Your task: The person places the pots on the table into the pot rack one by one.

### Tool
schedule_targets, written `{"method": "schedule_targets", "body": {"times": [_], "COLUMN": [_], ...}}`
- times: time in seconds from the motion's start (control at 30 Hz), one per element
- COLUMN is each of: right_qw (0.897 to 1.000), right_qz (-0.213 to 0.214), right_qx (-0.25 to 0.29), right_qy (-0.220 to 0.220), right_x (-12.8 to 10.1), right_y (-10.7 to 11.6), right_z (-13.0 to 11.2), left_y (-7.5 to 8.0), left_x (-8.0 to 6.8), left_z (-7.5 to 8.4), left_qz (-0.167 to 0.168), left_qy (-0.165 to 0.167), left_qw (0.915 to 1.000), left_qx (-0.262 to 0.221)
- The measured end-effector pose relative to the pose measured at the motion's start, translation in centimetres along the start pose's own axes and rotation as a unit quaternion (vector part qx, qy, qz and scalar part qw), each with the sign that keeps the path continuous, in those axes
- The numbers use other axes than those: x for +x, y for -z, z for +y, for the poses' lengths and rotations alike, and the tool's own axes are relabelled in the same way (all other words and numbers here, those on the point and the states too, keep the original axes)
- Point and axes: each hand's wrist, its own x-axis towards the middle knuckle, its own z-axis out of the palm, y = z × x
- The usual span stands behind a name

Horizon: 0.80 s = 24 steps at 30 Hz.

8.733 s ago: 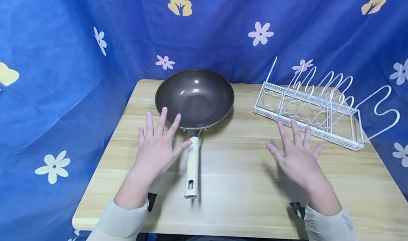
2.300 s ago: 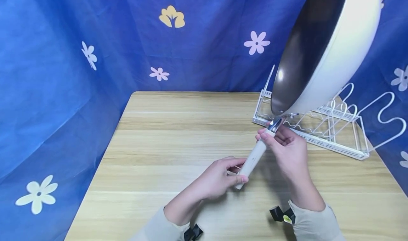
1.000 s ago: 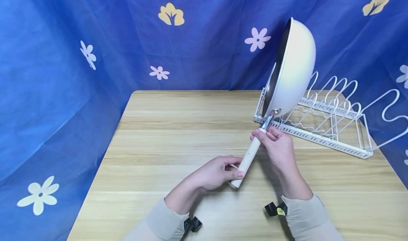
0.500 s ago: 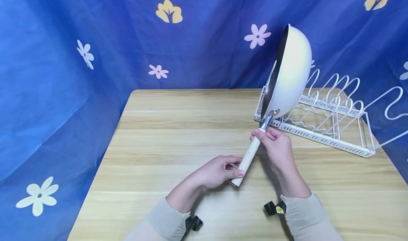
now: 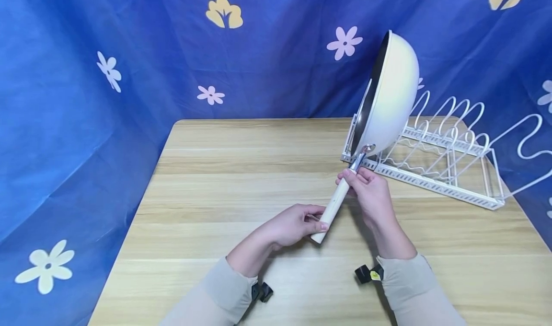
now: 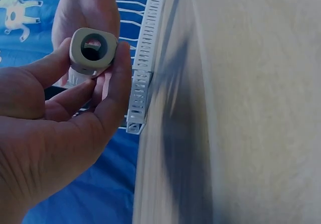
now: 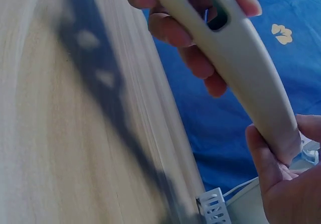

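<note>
A frying pan (image 5: 394, 91) stands on its side at the left end of the white wire rack (image 5: 435, 186), its pale outside facing right and its dark inside facing left. The rack's left end wire passes in front of the dark inside. Its cream handle (image 5: 334, 206) slants down toward the person, raised off the table. My left hand (image 5: 289, 226) pinches the handle's free end between thumb and fingers; the left wrist view shows the hollow handle end (image 6: 94, 51). My right hand (image 5: 373, 194) holds the handle near its metal neck (image 5: 359, 162).
The rack's several wire loops (image 5: 453, 139) rise to the right of the pan, and a curved end wire (image 5: 523, 148) sticks out past the table's right side. A wooden table (image 5: 224, 187) lies beneath. Blue flowered cloth (image 5: 267, 52) hangs behind and at the sides.
The pan lay flat on the table with both hands spread open. Both hands then took its handle, raised it on its side and lowered it into the rack's left end. Lately it barely moves.
</note>
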Motion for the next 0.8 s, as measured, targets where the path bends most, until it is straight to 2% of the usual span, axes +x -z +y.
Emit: {"method": "schedule_targets", "body": {"times": [0.23,0.43,0.6,0.8], "right_qw": [0.999,0.998,0.998,0.998], "right_qz": [-0.038,-0.053,-0.054,-0.056], "right_qx": [0.004,-0.005,-0.012,-0.018], "right_qy": [0.002,-0.013,-0.022,-0.035], "right_x": [0.1,0.5,0.7,0.9], "right_y": [0.4,0.6,0.6,0.4], "right_z": [-0.1,0.3,0.7,1.0], "left_y": [0.3,0.4,0.3,0.1], "left_x": [0.7,1.2,1.5,1.5], "left_z": [-0.1,-0.1,-0.1,0.0], "left_qz": [0.014,0.047,0.07,0.078], "left_qy": [-0.004,0.012,0.018,0.016], "left_qw": [0.9991,0.9963,0.9892,0.9768], "left_qx": [0.039,0.071,0.128,0.199]}}
